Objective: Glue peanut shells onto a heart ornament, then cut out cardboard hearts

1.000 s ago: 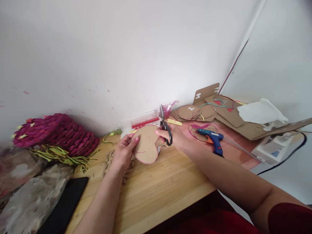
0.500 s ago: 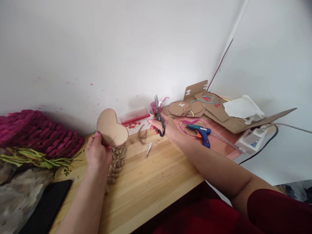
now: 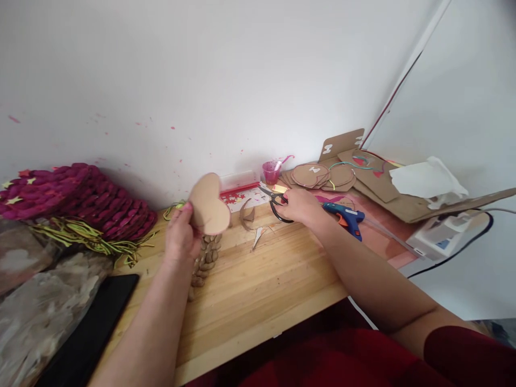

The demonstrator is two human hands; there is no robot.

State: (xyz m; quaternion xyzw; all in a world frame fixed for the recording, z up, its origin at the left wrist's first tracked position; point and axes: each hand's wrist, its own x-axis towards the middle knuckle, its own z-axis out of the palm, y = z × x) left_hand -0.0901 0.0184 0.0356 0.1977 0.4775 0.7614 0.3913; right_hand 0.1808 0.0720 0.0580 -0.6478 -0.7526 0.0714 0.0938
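Observation:
My left hand [image 3: 182, 234] is closed on the lower left edge of a heart-shaped cardboard cutout [image 3: 208, 207], holding it tilted above the table. Below the cutout lies a strip of brown, shell-like pieces [image 3: 208, 253]. Black-handled scissors [image 3: 276, 197] are low over the table's back part, blades spread and pointing left. The fingers of my right hand [image 3: 301, 205] close around their handle, partly hiding it. Curved cardboard offcuts [image 3: 247, 214] and a white scrap [image 3: 258, 236] lie on the wood between my hands.
A blue glue gun [image 3: 346, 215] lies right of my right hand. Behind are a pink cup [image 3: 271, 171] and stacked cardboard rounds [image 3: 310, 176]. Magenta braided pieces [image 3: 92, 199] with yellow-green strings and a plastic bag [image 3: 60, 301] occupy the left. A white box [image 3: 437, 234] stands at right.
My right hand has lowered the scissors from upright to near the tabletop, their blades now pointing left. The cutout is still in my left hand, turned slightly. The view has shifted left.

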